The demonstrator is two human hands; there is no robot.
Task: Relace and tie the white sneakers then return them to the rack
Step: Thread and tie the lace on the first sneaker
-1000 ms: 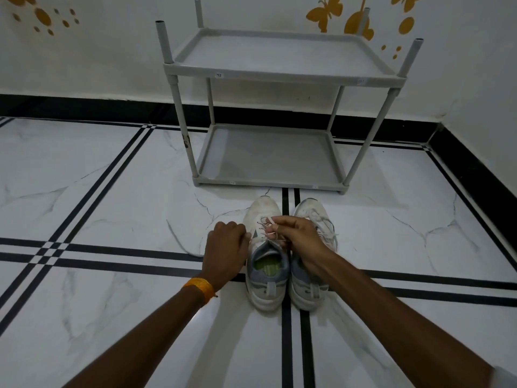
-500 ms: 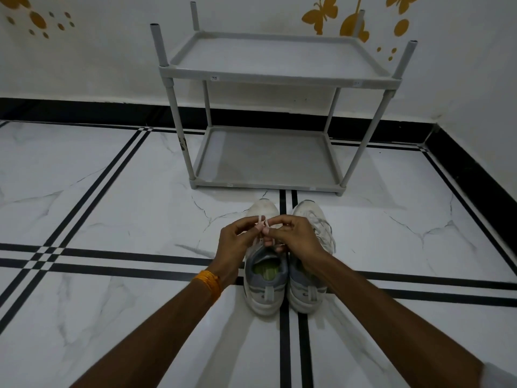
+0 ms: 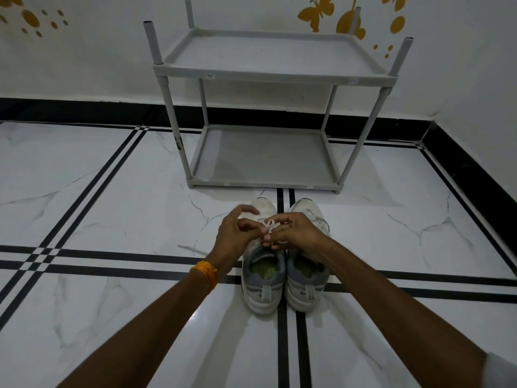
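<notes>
Two white and grey sneakers stand side by side on the floor, toes toward the rack: the left sneaker [image 3: 263,287] and the right sneaker [image 3: 306,284]. Both of my hands are over the left sneaker's white lace [image 3: 268,226]. My right hand [image 3: 293,233] pinches a small loop of the lace. My left hand [image 3: 237,233] has its fingers curled around the lace beside the loop, blurred by motion. The right sneaker's laces show past my right hand. The grey two-shelf rack [image 3: 268,74] stands just beyond the sneakers, both shelves bare.
The floor is white marble tile with black stripes [image 3: 282,345]. A white wall with a black skirting [image 3: 84,110] runs behind the rack and along the right side. An orange thread band [image 3: 205,274] is on my left wrist.
My left hand moved from beside the shoe in to the lace, joining my right hand. A small lace loop now stands up between the fingers.
</notes>
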